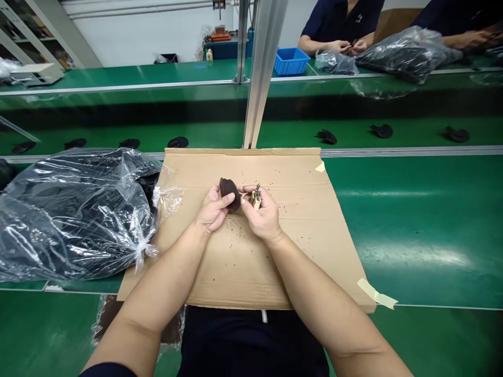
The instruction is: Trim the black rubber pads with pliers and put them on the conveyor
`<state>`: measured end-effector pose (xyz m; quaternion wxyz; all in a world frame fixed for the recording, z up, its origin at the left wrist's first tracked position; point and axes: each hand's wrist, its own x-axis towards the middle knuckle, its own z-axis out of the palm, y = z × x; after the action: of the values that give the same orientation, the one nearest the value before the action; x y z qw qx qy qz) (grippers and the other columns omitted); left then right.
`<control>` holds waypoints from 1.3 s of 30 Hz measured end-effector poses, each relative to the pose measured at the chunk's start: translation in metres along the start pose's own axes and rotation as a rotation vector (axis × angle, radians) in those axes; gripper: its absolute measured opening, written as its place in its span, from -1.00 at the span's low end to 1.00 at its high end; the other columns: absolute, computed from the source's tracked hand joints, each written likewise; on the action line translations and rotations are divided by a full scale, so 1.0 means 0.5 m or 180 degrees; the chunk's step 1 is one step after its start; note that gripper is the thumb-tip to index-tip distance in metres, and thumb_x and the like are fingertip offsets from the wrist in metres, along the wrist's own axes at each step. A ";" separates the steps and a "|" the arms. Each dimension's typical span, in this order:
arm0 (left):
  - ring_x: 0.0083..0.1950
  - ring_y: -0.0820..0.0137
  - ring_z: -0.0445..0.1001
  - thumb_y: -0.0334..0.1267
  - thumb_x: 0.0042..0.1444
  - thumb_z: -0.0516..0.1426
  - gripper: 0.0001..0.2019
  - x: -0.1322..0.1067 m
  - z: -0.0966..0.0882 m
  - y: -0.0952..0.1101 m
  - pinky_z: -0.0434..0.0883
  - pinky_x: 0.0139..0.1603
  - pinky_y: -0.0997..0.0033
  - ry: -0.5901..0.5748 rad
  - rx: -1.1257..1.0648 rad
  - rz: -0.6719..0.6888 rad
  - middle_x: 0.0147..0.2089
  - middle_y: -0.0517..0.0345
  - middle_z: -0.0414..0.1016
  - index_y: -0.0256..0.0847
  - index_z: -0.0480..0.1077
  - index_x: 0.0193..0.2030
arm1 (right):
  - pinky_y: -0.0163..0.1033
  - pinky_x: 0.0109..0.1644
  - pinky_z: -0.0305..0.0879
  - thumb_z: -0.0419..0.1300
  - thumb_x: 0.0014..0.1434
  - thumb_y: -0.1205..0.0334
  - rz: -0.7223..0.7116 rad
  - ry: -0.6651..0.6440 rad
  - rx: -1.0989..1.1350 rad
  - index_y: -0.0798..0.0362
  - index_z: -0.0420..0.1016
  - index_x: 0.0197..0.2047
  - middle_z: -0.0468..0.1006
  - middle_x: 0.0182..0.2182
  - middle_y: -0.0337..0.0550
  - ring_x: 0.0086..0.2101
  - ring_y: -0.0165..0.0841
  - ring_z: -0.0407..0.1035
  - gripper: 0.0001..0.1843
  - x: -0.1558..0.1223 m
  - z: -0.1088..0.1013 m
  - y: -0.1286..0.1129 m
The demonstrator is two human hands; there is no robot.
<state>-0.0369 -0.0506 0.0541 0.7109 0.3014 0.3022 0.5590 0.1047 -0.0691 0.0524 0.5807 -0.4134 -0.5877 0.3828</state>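
Observation:
A dark, rounded, cup-like part is gripped in my left hand, thumb across its face and fingers behind it. My right hand is closed around small nippers with cream-coloured handles, their metal jaws pointing up and away from the part. The right thumb and forefinger come close to the part's right edge; whether they touch it I cannot tell. Both hands are above a cardboard sheet strewn with small dark bits.
A clear plastic bag of dark parts lies at the left. Several similar parts, one of them a dark piece, sit along the green belt behind. A metal post rises beyond the cardboard. Across, people work near a blue bin.

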 end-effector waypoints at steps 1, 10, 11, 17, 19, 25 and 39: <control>-0.14 0.44 0.47 -0.33 -0.25 0.42 -0.48 0.002 0.002 0.000 0.43 -0.10 0.42 0.0110 0.0059 0.0190 -0.20 0.18 0.48 -0.20 0.29 -0.16 | -0.14 -0.11 0.40 0.24 0.13 0.12 0.0154 0.0025 0.0224 0.00 0.40 -0.10 0.52 -0.20 -0.13 -0.30 -0.33 0.42 -0.73 0.001 0.001 0.005; 0.01 0.25 0.48 -0.26 -0.29 0.43 -0.44 0.003 0.004 -0.009 0.41 0.07 0.16 0.0520 0.0433 0.0350 -0.08 0.04 0.52 -0.25 0.33 -0.12 | -0.21 -0.16 0.38 0.34 -0.03 -0.01 0.0747 0.0366 0.0546 0.02 0.40 -0.17 0.46 -0.36 -0.24 -0.35 -0.38 0.37 -0.59 0.024 -0.009 0.031; 0.01 0.25 0.48 -0.24 -0.25 0.41 -0.45 0.001 0.002 -0.007 0.42 0.06 0.16 0.0394 0.0401 0.0232 -0.06 0.02 0.52 -0.25 0.35 -0.09 | -0.23 -0.19 0.37 0.35 -0.05 -0.01 0.0790 0.0341 0.0616 0.02 0.40 -0.19 0.45 -0.37 -0.25 -0.36 -0.39 0.36 -0.59 0.026 -0.011 0.029; 0.03 0.25 0.49 -0.21 -0.15 0.38 -0.49 -0.005 -0.001 0.005 0.45 0.01 0.26 0.0015 0.0293 -0.0215 0.00 -0.04 0.52 -0.25 0.41 -0.02 | -0.25 -0.21 0.37 0.38 -0.09 -0.02 0.1032 0.0135 0.0971 0.02 0.39 -0.21 0.47 -0.36 -0.24 -0.38 -0.40 0.36 -0.56 0.030 -0.017 0.026; 0.00 0.25 0.50 -0.21 -0.19 0.39 -0.47 -0.004 0.003 -0.002 0.46 -0.01 0.25 0.0237 0.0409 -0.0101 -0.01 -0.02 0.53 -0.24 0.42 -0.03 | -0.24 -0.20 0.36 0.37 -0.06 -0.01 0.0936 0.0184 0.0864 0.03 0.40 -0.19 0.48 -0.36 -0.23 -0.37 -0.40 0.37 -0.57 0.029 -0.015 0.034; -0.02 0.31 0.51 -0.26 -0.18 0.33 -0.55 0.043 -0.009 -0.014 0.43 0.05 0.21 0.1461 0.0805 0.0838 -0.07 0.08 0.54 -0.17 0.42 -0.07 | -0.21 -0.07 0.36 0.28 0.04 -0.01 0.0673 0.0944 0.0835 0.06 0.37 -0.12 0.47 -0.24 -0.15 -0.25 -0.37 0.40 -0.59 0.032 -0.012 0.057; 0.32 0.10 0.18 -0.63 -0.22 0.10 -0.28 0.375 0.062 0.143 0.12 0.34 0.25 0.0926 0.4578 0.1292 0.33 -0.16 0.17 -0.38 0.32 0.22 | -0.17 -0.06 0.35 0.20 0.15 0.09 0.0122 0.1449 0.0308 0.07 0.32 -0.08 0.44 -0.30 -0.12 -0.27 -0.34 0.40 -0.68 0.023 -0.027 0.053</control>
<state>-0.0208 0.1438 0.1110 0.1757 0.6633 0.6214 0.3782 0.1194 -0.0492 0.0323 0.7100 -0.4719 -0.4146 0.3184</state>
